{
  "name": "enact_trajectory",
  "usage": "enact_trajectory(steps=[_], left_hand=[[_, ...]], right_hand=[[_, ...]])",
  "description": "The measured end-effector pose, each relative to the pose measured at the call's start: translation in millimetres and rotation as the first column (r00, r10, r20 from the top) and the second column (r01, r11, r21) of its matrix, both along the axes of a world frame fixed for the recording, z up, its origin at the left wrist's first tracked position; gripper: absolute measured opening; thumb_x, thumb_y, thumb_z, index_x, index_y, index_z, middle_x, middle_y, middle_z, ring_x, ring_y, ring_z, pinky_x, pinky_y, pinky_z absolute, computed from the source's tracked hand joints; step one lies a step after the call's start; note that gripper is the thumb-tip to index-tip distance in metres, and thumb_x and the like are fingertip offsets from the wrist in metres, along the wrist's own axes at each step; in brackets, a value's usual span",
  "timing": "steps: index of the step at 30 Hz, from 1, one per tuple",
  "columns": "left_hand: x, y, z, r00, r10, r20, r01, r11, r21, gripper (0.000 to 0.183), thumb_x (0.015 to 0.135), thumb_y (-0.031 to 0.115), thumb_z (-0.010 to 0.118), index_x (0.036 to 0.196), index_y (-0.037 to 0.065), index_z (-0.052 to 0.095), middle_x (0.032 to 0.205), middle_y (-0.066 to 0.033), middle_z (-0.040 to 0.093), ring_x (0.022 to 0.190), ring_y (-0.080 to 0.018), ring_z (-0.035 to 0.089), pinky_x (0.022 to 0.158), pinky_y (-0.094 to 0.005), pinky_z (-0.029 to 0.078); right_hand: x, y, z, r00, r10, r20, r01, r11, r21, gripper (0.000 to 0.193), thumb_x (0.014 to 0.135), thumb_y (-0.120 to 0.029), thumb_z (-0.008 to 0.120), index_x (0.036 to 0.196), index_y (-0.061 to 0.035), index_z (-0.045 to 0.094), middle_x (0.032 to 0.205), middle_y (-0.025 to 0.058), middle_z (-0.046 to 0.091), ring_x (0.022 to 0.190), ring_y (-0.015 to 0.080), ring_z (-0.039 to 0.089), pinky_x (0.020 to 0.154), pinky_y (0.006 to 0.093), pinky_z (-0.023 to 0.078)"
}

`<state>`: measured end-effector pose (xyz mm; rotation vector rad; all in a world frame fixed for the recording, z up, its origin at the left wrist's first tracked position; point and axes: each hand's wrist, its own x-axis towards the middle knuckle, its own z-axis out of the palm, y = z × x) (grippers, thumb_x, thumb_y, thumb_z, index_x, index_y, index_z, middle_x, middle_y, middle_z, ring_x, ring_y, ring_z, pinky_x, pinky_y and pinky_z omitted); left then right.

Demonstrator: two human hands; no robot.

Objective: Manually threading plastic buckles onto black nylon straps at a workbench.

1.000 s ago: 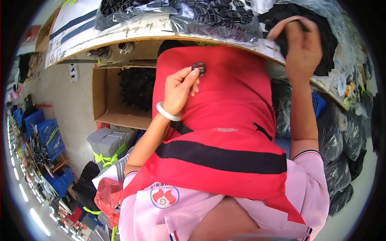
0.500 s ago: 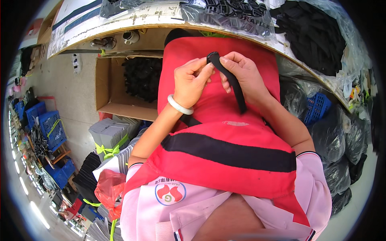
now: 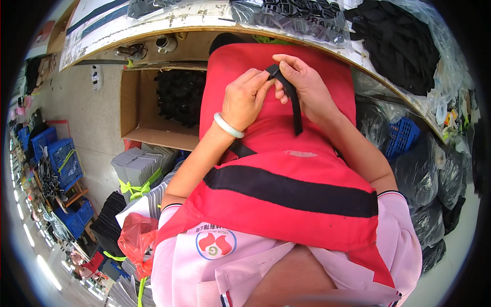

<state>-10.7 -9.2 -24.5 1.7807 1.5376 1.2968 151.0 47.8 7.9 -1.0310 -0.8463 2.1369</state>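
Observation:
A short black webbing strap (image 3: 296,108) is held up over my red apron (image 3: 235,64), its loose end hanging down toward me. At its upper end sits a small black piece that looks like a plastic buckle (image 3: 272,70), partly covered by fingers. My left hand (image 3: 244,98) pinches the strap at this buckle end, thumb against the fingers. Just to the right, my right hand (image 3: 309,89) grips the strap below the buckle between thumb and curled fingers, with its index finger raised over the top. How the strap runs through the buckle is too small to tell.
Black plastic buckles (image 3: 302,10) in a clear bag and a pile of black straps (image 3: 396,46) lie on the worktable (image 3: 204,18) ahead. An open cardboard box (image 3: 134,105) with black pieces stands at left. Bundled grey sheets (image 3: 135,166) are beside me; dark bags (image 3: 417,169) sit at right.
My left hand has shifted slightly right and down. My right index finger has lifted and straightened, and the strap's hanging end has swung up and left.

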Motion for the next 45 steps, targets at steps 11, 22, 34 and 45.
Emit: enact_trajectory(steps=[11,22,34,45], left_hand=[[-9.9,7.3,2.4,0.357,0.356,0.864,0.428,0.76,-0.49,0.02,0.092,0.011,0.065,0.102,-0.005,0.069,0.08,-0.0096,0.069,0.065,-0.014,0.064,0.061,-0.0236,0.052],[4.4,2.4,15.3,0.651,0.231,0.723,0.119,0.91,-0.398,0.018,0.089,0.005,0.067,0.104,-0.005,0.07,0.087,-0.01,0.069,0.072,-0.0145,0.067,0.066,-0.0233,0.055],[-0.5,-1.4,13.4,0.882,0.013,0.472,0.046,0.992,-0.115,0.018,0.082,-0.003,0.07,0.1,-0.001,0.072,0.093,-0.007,0.067,0.082,-0.0128,0.064,0.072,-0.0222,0.052],[1.9,-8.2,2.2,0.819,0.068,0.57,0.045,0.982,-0.182,0.019,0.083,-0.005,0.069,0.101,-0.002,0.07,0.099,-0.0049,0.065,0.083,-0.0092,0.061,0.074,-0.0204,0.048]], right_hand=[[1.3,3.6,0.4,0.966,-0.098,0.239,-0.099,0.714,0.693,0.012,0.092,-0.005,0.064,0.103,-0.0014,0.066,0.09,0.0028,0.065,0.087,0.0084,0.06,0.081,0.0218,0.048],[11.0,2.2,8.4,0.93,0.038,0.365,-0.149,0.949,0.28,0.019,0.092,-0.012,0.065,0.106,0.0004,0.059,0.073,0.0044,0.064,0.053,0.0076,0.058,0.046,0.02,0.048],[9.4,-1.5,12.1,0.967,0.128,0.22,-0.19,0.939,0.286,0.03,0.093,-0.007,0.06,0.12,0.0003,0.049,0.081,0.0049,0.06,0.067,0.0105,0.062,0.058,0.0241,0.053],[5.5,-2.0,2.4,0.955,0.115,0.272,-0.192,0.942,0.275,0.03,0.093,-0.008,0.061,0.12,0.0005,0.051,0.079,0.0038,0.062,0.063,0.0096,0.061,0.059,0.0233,0.054]])
